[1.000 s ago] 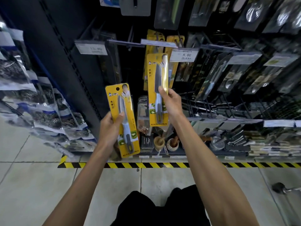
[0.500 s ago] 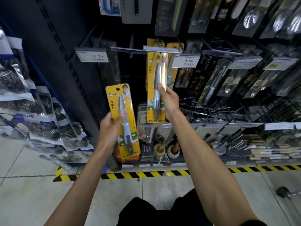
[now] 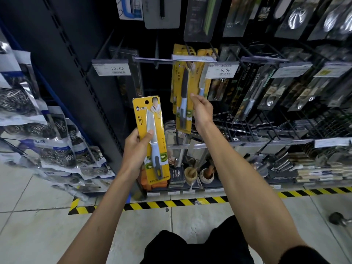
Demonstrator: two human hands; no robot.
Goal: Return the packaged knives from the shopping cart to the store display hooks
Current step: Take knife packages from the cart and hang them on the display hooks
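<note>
One tall dark display rack (image 3: pixel 76 54) fills the upper view, its rows of hooks crowded with carded kitchen tools. Below it lies a pale tiled floor (image 3: pixel 38 225), with a yellow-and-black hazard strip (image 3: pixel 171 203) marking the rack's foot. Silver bags of scourers (image 3: pixel 28 130) hang off the rack's left end.

Two bare forearms reach up from the bottom edge. The left hand (image 3: pixel 136 149) grips a yellow carded knife (image 3: pixel 152 115) by its lower left edge, thumb across the front. It is held upright and low, in front of the rack's left end and clear of the hooks, most likely waiting its turn.

The right hand (image 3: pixel 202 111) is raised higher, its fingers loosely bent and holding nothing. One fingertip sits at the right edge of a hung knife package (image 3: pixel 182 103); whether it touches cannot be told. It may be steadying the card.

That package hangs straight down from a display hook (image 3: pixel 191 58) near the rack's middle, in front of matching yellow cards. A price tag reading 8.00 (image 3: pixel 222 70) sits just to its right, and one reading 13.90 (image 3: pixel 114 69) further left.
</note>
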